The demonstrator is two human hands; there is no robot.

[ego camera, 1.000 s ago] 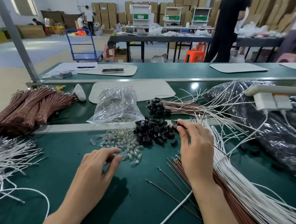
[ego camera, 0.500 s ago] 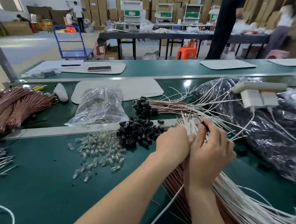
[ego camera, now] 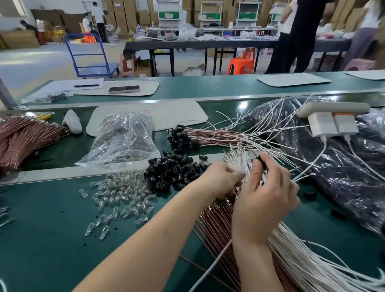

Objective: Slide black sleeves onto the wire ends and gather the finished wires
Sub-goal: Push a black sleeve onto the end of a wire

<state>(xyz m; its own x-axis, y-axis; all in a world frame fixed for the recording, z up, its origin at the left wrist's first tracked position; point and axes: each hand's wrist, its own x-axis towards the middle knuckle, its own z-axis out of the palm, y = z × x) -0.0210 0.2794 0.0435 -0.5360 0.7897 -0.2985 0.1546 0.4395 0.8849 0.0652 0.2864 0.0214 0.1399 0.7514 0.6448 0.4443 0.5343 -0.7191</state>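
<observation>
The left hand (ego camera: 221, 178) has crossed from the clear bulbs (ego camera: 120, 198) to meet the right hand (ego camera: 265, 195) at centre frame, gripping the fanned white wire ends (ego camera: 236, 157) while the right pinches a black sleeve (ego camera: 262, 161) just above them. Finished wires (ego camera: 187, 137) lie upper centre, beyond the loose sleeves (ego camera: 174, 170); among such crowded ends, the sleeve could snag a neighbour or slip free.

Right hand (ego camera: 265, 196) pinches sleeve (ego camera: 261, 160); left hand (ego camera: 221, 179) grips wires (ego camera: 236, 158).
</observation>
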